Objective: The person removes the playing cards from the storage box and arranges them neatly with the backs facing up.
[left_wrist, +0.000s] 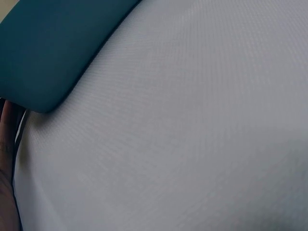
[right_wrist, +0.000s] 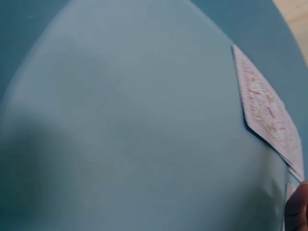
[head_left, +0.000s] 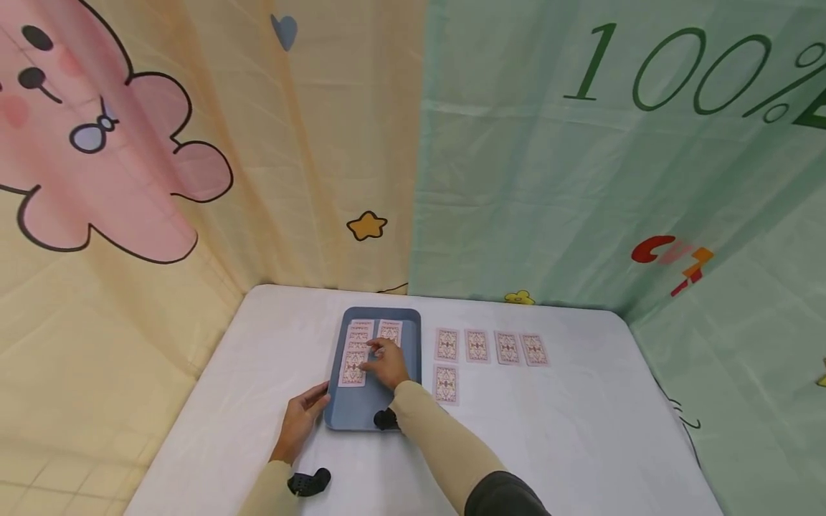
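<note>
A blue tray [head_left: 374,423] lies on the white table, holding overlapping columns of red-and-white patterned playing cards. Along its left rim my left hand [head_left: 300,423] rests with fairly straight fingertips against the edge. In the left wrist view the tray's corner [left_wrist: 43,72] shows, with a finger [left_wrist: 6,144] beside it. My right hand [head_left: 389,365] reaches over the tray, thumb and forefinger apart at the right side of the lowest card [head_left: 352,369] in the left column. The right wrist view shows a fingertip [right_wrist: 297,209] near a card [right_wrist: 269,108] on the tray floor.
Right of the tray, several face-down cards [head_left: 477,346] lie in a row, with a single card [head_left: 445,385] below the leftmost. Printed curtains [head_left: 516,179] hang behind the table. Black wrist cameras [head_left: 310,483] are worn on the wrists.
</note>
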`<state>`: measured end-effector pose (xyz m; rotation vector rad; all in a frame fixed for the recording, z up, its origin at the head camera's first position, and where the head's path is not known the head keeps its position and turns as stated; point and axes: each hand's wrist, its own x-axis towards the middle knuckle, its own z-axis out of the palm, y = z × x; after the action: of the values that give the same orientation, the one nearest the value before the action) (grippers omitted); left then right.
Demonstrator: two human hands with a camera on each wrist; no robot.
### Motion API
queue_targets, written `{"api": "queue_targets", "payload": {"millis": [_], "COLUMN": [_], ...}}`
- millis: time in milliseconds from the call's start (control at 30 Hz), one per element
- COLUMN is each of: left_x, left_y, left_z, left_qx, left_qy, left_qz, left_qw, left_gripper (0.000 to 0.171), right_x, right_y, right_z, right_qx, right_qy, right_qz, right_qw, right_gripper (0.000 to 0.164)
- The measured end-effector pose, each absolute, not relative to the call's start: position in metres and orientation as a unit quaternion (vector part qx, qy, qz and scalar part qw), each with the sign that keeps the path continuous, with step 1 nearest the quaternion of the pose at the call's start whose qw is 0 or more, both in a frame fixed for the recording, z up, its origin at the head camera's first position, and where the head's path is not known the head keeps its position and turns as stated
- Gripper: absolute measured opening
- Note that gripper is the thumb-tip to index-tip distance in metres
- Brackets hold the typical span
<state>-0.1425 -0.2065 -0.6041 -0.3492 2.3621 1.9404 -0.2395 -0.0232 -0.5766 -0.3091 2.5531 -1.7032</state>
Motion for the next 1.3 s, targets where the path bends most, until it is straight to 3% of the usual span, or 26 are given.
{"api": "queue_targets", "payload": {"millis": [367,1067,1300], "left_x": [-0.144,-0.144,-0.143], "left_y": [-0.206,-0.206,-0.206], "left_z": [-0.606,-0.607,-0.606], "left_qx": [-0.099,-0.113,-0.115], "left_qy": [0.771,0.772,0.774], "left_qz": [0.628,0.625,0.622], "left_qw": [0.031,0.035,0.035], "left_gripper": [0.040,0.040,0.040], "right_x": [-0.244,-0.243,-0.242], "right_y": [-0.034,-0.041,-0.042], "right_z": [-0.585,-0.577,-0.577], "right_qx": [-0.056,-0.097,-0.111], "right_qy": [0.873,0.915,0.913], "right_qz": [-0.484,-0.380,-0.382], "right_qw": [0.032,0.098,0.092], "right_gripper": [0.051,0.069,0.053]}}
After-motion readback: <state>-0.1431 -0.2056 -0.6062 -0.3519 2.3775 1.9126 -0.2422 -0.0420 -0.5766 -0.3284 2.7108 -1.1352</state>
